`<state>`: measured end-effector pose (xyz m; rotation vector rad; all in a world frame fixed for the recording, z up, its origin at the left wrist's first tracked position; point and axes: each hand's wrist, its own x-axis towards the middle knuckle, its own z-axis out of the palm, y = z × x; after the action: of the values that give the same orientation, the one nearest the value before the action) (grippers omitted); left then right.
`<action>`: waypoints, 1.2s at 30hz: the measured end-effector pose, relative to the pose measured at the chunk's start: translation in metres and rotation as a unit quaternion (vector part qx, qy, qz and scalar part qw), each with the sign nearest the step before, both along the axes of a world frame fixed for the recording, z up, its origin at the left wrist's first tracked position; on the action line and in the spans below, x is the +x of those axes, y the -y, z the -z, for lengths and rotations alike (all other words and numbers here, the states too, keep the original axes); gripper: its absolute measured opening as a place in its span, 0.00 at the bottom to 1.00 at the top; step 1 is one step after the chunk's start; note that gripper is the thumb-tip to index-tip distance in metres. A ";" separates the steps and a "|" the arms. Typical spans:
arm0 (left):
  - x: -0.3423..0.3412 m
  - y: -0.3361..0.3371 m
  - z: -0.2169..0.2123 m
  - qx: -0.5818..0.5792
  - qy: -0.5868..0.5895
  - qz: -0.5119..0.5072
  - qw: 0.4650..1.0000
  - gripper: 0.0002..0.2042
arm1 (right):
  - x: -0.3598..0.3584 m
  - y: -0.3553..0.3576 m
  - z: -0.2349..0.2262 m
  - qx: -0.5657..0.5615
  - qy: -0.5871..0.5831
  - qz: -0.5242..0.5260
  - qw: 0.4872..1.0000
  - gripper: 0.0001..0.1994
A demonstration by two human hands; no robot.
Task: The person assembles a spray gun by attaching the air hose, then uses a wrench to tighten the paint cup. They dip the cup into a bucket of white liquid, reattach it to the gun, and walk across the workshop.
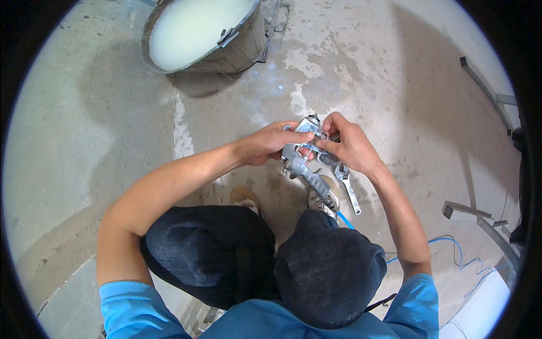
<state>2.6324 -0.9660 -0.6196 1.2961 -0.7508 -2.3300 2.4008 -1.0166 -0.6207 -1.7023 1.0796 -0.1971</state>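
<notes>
Both hands [274,141] [354,148] at a grey spray gun [309,177], adjustable wrench [349,191] nearby, bucket [244,55] of whitish liquid [195,33] well apart

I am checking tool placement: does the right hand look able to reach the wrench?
Probably yes: the wrench lies uncovered near the right hand, though that hand is busy at the spray gun.

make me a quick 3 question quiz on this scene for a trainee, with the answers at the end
1. True or false: the left hand is holding the spray gun.

2. Which tool lies on the floor, just below the right hand in the picture?
a) a hammer
b) an adjustable wrench
c) a screwdriver

3. Fill in the blank: the hose at the end of the spray gun's handle is ____ in colour.

Key: 1 true; 2 b; 3 blue.
</notes>
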 end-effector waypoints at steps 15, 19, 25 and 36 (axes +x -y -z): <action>0.001 -0.001 0.005 -0.040 -0.010 -0.006 0.999 0.19 | -0.002 0.001 -0.005 -0.125 -0.046 -0.038 0.990 0.11; 0.003 0.002 0.003 -0.045 -0.030 -0.013 0.998 0.19 | -0.003 0.004 -0.002 -0.184 -0.017 -0.076 0.980 0.11; 0.003 0.004 0.002 -0.055 -0.012 -0.002 0.998 0.19 | -0.003 0.005 -0.003 -0.166 -0.018 -0.089 0.982 0.10; 0.004 0.007 0.004 -0.101 -0.018 0.012 0.995 0.20 | -0.004 0.013 -0.008 -0.165 -0.058 -0.141 0.974 0.10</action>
<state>2.6366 -0.9727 -0.6237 1.1598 -0.9656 -2.2234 2.3966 -1.0296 -0.6122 -2.1680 0.9095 -0.0995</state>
